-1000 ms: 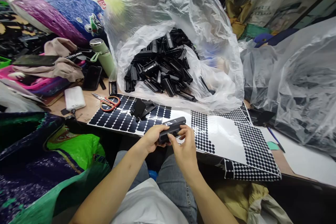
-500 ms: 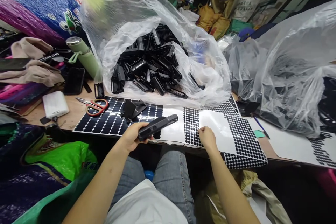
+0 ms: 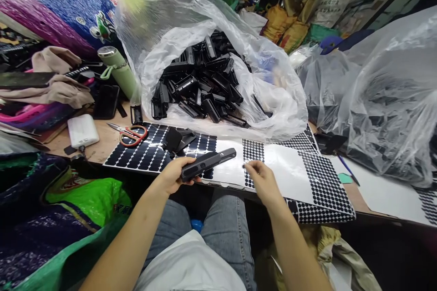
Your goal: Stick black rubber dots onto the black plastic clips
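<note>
Right hand point(image 3: 264, 182), pinching a dot point(image 3: 244, 166), moved leftward, bare sheet point(image 3: 226, 172) between it and the case point(image 3: 209, 163) left hand point(image 3: 174, 175) clasps.

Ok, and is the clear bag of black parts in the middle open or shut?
Open: the clear bag has its mouth spread wide, and black parts show uncovered inside.

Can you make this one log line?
left hand: holds black case | right hand: over dot sheet, maybe pinching dot | bag: open, black parts inside

Between black casing point(image 3: 211, 161) and right hand point(image 3: 262, 182): open air
Behind them: bulging plastic bag point(image 3: 290, 104) blocks the way
Left along counter point(image 3: 106, 138): scissors point(image 3: 131, 137) obstruct
</note>
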`<action>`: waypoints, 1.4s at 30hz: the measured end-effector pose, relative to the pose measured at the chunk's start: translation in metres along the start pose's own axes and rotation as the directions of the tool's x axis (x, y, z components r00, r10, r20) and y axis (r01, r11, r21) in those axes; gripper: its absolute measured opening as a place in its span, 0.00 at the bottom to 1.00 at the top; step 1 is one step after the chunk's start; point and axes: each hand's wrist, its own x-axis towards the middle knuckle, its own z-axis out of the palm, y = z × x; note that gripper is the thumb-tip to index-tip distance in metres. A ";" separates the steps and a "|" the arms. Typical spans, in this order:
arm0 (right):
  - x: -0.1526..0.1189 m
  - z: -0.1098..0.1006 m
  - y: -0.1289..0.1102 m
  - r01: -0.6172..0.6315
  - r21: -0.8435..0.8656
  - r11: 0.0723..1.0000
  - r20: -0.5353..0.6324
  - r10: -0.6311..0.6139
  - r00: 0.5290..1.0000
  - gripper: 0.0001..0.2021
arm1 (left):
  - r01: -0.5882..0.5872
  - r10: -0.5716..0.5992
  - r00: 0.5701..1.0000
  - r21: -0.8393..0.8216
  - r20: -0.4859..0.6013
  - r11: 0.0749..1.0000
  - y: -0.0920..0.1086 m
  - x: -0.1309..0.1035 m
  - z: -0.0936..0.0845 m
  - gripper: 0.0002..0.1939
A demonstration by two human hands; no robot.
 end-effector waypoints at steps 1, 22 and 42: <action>-0.005 0.011 -0.015 0.052 0.069 0.996 0.055 -0.056 0.997 0.11 | 0.007 -0.007 1.000 0.013 0.028 1.000 -0.002 0.000 0.005 0.09; -0.019 0.069 -0.053 0.289 -0.020 0.957 0.054 -0.288 0.956 0.06 | 0.026 -0.025 0.991 -0.005 0.135 1.000 -0.008 -0.002 0.015 0.09; 0.077 0.050 0.016 0.604 -0.413 0.681 0.470 -0.408 0.782 0.15 | -0.438 0.711 0.701 0.760 -0.045 0.480 -0.034 0.061 0.015 0.11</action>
